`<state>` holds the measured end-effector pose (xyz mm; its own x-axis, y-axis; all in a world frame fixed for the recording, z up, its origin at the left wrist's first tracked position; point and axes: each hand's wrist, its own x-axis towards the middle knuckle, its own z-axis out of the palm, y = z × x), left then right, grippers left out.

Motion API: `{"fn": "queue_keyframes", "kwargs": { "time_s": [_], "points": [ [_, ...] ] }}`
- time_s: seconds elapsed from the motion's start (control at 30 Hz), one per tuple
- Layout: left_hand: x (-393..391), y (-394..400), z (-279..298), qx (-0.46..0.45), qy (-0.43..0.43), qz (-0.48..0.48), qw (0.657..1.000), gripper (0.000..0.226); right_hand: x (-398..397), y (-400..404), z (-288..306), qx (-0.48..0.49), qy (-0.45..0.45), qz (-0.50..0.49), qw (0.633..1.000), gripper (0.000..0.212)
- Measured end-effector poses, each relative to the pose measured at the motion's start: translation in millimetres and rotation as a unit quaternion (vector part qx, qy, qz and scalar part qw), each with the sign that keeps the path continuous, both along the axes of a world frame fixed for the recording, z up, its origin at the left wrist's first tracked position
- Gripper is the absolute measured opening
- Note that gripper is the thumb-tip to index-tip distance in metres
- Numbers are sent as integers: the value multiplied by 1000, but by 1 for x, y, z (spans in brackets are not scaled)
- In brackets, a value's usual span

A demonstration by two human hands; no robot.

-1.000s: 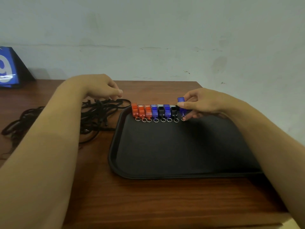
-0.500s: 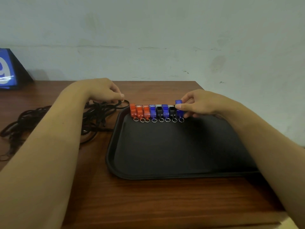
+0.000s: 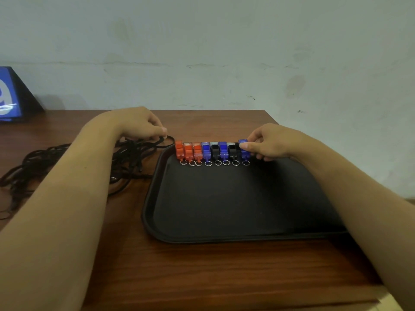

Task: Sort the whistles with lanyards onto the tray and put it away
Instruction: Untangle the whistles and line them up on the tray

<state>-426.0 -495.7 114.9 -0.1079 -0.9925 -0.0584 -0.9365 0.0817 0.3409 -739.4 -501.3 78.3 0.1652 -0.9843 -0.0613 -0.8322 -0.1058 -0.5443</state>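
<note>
On the wooden worktop (image 3: 202, 265) sits a black tray (image 3: 224, 237), and along its far edge stands a row of eight whistles, each with a small metal ring at its near end. From the left the row runs three orange whistles (image 3: 188, 150), a blue whistle (image 3: 206, 150), a black whistle (image 3: 215, 151), another blue, another black, and last the rightmost blue whistle (image 3: 244, 151). The right hand (image 3: 272, 143) reaches over the tray's far right part, its thumb and fingers (image 3: 243, 145) pinching that last blue whistle where it stands just beside the black one. The left hand (image 3: 139, 124) is at the far left, off the tray, its fingers curled onto a strand of the black lanyards (image 3: 130, 153) that lie in a tangled heap on the worktop left of the tray. A blue sign (image 3: 9, 97) leans at the far left edge against the pale wall (image 3: 202, 41).
</note>
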Motion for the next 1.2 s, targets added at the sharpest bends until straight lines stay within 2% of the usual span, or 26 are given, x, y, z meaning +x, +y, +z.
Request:
{"fn": "queue_keyframes", "kwargs": {
  "time_s": [0.5,0.77,0.83,0.97,1.2],
  "points": [
    [1,-3,-2,1,9,-4,1000,24,9,7,3,-9,99,-11,995,47],
    [-4,-6,-3,-2,-23,-12,1000,25,10,11,7,-43,145,-15,988,57],
    [-4,-7,-4,-9,-24,-13,1000,25,9,15,13,-70,164,-16,984,56],
    [-7,-10,-7,-18,-28,-15,999,24,13,33,31,-148,210,-10,966,40],
    [-17,-12,-11,-64,-37,-5,997,17,22,54,35,-216,227,90,945,37]
  ]
}}
